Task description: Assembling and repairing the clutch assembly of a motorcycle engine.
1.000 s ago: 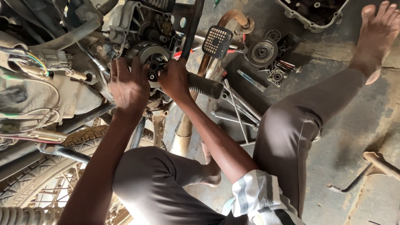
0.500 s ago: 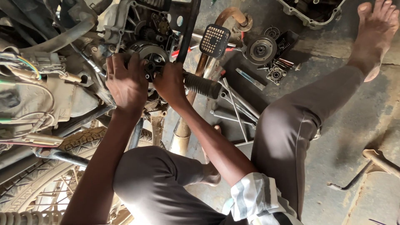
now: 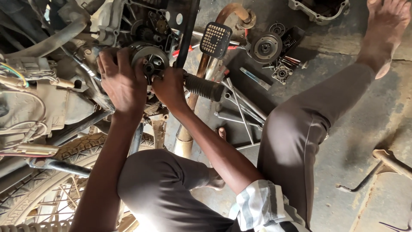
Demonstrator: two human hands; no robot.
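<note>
At the open side of the motorcycle engine (image 3: 141, 30), a round metal clutch assembly (image 3: 150, 60) sits in the casing with both hands on it. The left hand (image 3: 122, 81) lies spread over its left edge, fingers curled around the rim, and the right hand (image 3: 169, 88) presses in from the lower right; whether that hand pinches a small part or only steadies the disc I cannot tell, since its fingertips are hidden behind the hub.

To do this well, my judgement is that the disc wants even pressure from both sides, kept square to its shaft — tilting it would likely make it bind — with fingers kept clear of the sharp casing edges.

The disc is dull grey metal, greasy, with a dark hub at its centre. Just right of it a ribbed black rubber footpeg (image 3: 205, 87) sticks out, and above that is a square brake pedal (image 3: 216, 39) with a studded grid face. A rusty curved exhaust pipe (image 3: 227, 13) runs behind. On the stained concrete floor (image 3: 365, 141) lie long thin spanners (image 3: 240, 107), a round pressure plate (image 3: 266, 47) and small loose parts. A knobbly tyre (image 3: 81, 148) with thin spokes is at lower left.
</note>
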